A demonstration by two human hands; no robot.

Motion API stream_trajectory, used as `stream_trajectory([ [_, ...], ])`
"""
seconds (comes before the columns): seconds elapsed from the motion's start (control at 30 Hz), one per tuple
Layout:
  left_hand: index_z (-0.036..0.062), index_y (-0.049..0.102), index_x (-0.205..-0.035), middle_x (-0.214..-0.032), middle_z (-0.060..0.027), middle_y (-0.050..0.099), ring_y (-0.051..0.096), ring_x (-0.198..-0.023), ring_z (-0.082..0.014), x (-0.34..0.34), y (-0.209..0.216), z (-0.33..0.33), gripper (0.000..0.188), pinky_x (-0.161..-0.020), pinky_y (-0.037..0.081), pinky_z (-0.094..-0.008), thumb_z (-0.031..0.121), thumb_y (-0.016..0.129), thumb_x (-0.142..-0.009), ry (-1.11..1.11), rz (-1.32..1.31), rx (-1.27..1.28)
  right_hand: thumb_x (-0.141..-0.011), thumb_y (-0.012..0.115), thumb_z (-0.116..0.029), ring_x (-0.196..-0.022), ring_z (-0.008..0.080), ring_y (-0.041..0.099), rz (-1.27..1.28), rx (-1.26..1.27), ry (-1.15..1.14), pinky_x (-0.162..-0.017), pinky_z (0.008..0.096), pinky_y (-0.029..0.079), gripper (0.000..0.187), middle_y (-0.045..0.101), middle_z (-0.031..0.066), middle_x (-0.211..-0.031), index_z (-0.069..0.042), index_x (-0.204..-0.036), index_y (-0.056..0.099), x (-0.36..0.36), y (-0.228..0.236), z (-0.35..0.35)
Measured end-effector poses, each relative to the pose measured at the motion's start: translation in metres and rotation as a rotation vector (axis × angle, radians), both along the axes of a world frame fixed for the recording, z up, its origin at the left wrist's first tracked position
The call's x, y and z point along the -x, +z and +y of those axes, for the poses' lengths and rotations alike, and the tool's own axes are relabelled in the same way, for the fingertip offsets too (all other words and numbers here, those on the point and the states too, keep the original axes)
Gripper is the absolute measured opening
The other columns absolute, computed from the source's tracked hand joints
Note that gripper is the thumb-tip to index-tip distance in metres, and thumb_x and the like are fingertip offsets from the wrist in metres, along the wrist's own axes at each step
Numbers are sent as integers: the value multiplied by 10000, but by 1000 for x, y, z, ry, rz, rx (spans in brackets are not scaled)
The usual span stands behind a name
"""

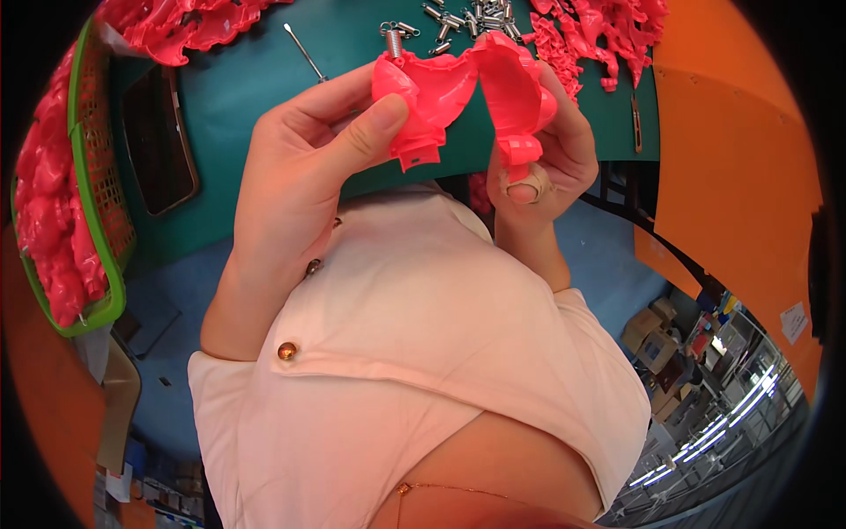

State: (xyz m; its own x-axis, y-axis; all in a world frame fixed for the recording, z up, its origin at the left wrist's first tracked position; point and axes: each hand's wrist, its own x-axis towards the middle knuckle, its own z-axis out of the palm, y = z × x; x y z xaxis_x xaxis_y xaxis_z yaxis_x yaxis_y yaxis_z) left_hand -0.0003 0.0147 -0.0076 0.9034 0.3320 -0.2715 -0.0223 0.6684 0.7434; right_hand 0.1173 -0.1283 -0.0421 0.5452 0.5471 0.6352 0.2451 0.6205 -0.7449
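My left hand (308, 145) is closed on a glossy pink plastic shell half (436, 97), thumb on its face and fingers behind. A metal coil spring (393, 46) stands at that half's upper left corner; whether it is attached I cannot tell. My right hand (568, 150) grips a second pink shell half (511, 88), tilted with its hollow side showing. A beige wrap covers part of the right thumb. The two halves meet at their upper edges and spread apart below, like an opened clamshell. Both are held up above the green table (238, 115).
Loose coil springs (489, 18) lie at the far middle, with pink parts (608, 40) beside them and more (189, 26) at far left. A screwdriver (304, 53), a dark phone (159, 141) and a green basket of pink parts (97, 212) are leftward. A slim tool (636, 123) lies right.
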Motion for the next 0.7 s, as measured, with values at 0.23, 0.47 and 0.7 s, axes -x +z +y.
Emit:
stream_trajectory([
  [0.23,-62,541,-1189,-1064,-119,628,613,-938,-145,-1,-3,0,385,-836,502,-269,108,639,-858,14,-8,17,-721,759,-236,-1186,378,475,122,-20,-26,-995,499,390,765,460,270,-1287,117,-1281,376,2,3,4],
  [0.47,-44,541,-1202,-1229,-143,521,597,-965,-154,2,-21,17,395,-831,503,-275,47,646,-832,-141,-97,-184,-832,654,-288,-1053,274,584,485,154,-117,-926,403,468,571,567,206,-1169,101,-1211,476,-8,6,1],
  [0.7,-28,553,-1199,-1429,-141,308,559,-1069,-198,-11,-36,14,376,-887,473,-312,88,632,-850,-237,-232,-77,-892,585,-265,-978,241,618,791,353,-6,-837,383,515,453,609,178,-1096,92,-1164,523,-5,7,-2],
])
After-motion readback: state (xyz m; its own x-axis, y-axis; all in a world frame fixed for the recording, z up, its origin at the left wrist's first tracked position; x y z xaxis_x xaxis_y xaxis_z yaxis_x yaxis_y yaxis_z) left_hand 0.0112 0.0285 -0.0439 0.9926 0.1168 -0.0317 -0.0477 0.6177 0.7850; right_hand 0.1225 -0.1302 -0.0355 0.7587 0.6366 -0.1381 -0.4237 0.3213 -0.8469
